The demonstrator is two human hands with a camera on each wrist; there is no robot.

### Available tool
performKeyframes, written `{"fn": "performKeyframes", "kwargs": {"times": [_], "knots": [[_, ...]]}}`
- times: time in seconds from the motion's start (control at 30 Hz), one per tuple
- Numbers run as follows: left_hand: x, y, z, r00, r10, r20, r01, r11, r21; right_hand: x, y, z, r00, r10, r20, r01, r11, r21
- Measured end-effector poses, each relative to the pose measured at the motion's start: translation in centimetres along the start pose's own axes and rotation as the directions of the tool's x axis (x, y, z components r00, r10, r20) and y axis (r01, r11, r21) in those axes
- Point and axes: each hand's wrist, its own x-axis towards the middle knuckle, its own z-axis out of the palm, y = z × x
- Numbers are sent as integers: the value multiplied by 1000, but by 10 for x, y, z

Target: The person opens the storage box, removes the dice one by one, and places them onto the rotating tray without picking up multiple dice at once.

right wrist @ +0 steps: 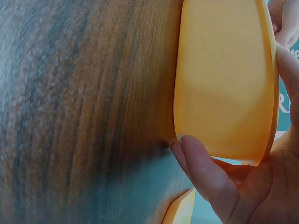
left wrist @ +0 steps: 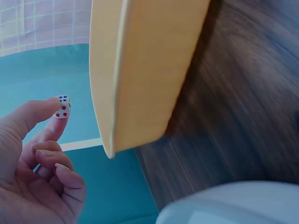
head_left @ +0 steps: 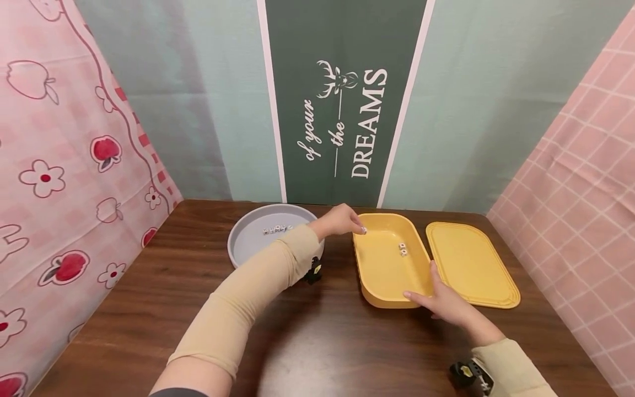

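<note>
My left hand point(head_left: 339, 219) pinches a white die point(left wrist: 63, 107) between thumb and forefinger, its other fingers curled in toward the palm. The die, with red and blue dots, is just over the left rim of a yellow box point(head_left: 382, 270) near its back corner. Two more dice point(head_left: 403, 250) lie together on the box floor, toward the right. At the box's near right corner my right hand point(head_left: 446, 301) grips the wall, thumb and fingers spread along two sides. To the left, a row of dice point(head_left: 276, 229) sits in a round grey tray point(head_left: 241, 242), partly behind my left forearm.
A flat yellow lid point(head_left: 471, 264) lies right of the box, close to it. The dark wooden table point(head_left: 317, 342) meets a green curtain-like backdrop point(head_left: 456, 110) behind, with pink cloth on both sides. Black wrist cameras point(head_left: 313, 270) are strapped to both arms.
</note>
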Motion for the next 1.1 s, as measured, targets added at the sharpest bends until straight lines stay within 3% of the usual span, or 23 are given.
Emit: {"fn": "performKeyframes", "kwargs": {"times": [0.7,0.93,1.1], "knots": [[-27,-47,-36,998,-58,-40,58,998,10,1,0,-2,1000,6,3,-6,1000,-10],[-35,-76,-42,995,-94,-24,93,994,-62,1,-1,-3,1000,-1,-3,1,1000,-12],[-42,-96,-48,992,-121,-36,119,991,-60,1,0,-1,1000,3,0,-3,1000,-6]]}}
